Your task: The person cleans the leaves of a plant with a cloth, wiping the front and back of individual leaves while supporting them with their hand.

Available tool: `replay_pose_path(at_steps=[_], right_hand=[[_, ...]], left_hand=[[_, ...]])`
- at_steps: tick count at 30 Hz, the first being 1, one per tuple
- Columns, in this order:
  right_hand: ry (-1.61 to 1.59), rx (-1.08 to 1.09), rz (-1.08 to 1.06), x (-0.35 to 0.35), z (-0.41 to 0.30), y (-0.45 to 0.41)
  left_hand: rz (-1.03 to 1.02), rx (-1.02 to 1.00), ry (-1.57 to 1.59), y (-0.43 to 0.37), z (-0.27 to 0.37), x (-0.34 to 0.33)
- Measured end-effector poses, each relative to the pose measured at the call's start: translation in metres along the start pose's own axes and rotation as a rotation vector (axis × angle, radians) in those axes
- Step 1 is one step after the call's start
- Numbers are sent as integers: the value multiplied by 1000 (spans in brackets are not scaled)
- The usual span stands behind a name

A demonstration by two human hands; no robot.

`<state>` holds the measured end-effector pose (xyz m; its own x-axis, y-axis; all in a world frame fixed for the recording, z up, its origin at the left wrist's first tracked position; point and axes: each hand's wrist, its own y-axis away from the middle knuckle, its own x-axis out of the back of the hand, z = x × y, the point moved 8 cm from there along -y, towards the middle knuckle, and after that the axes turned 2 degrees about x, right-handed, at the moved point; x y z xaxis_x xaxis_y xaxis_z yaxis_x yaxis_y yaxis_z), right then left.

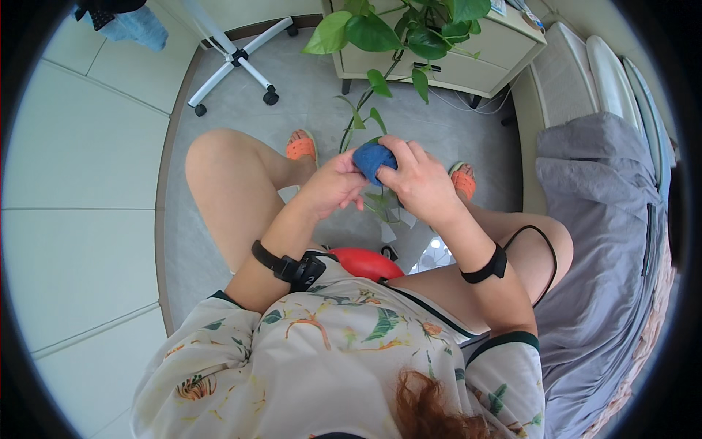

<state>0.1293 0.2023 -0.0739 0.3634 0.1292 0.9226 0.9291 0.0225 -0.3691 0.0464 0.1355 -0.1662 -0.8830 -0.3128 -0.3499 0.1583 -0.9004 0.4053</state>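
A bunched blue cloth is held between my two hands, above the floor and between my knees. My right hand grips it from the right, thumb below and fingers above. My left hand touches its left side, with the fingers partly curled beneath. A green leaf edge shows just above the cloth; how much leaf lies under it is hidden. The trailing vine of a potted pothos plant hangs down to my hands, and small leaves show below them.
A beige drawer cabinet stands ahead, under the foliage. At the upper left is a white wheeled stand base. A bed with a grey cover is at the right, white cabinet panels at the left. Something red lies by my lap.
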Motion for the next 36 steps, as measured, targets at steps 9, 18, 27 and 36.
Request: replay_pose_path(at_steps=[9,18,27,36], right_hand=[[37,-120,85,15,20,5],[75,-100,-10,-1,29,7],[-29,-73,-4,2,16,4],[-329,-615,50,-19,87,37]], left_hand=[[-37,-27,114,3,7,-4],[118,-74,65,6,11,4],[97,-47,55,0,5,7],[86,-124,100,5,17,2]])
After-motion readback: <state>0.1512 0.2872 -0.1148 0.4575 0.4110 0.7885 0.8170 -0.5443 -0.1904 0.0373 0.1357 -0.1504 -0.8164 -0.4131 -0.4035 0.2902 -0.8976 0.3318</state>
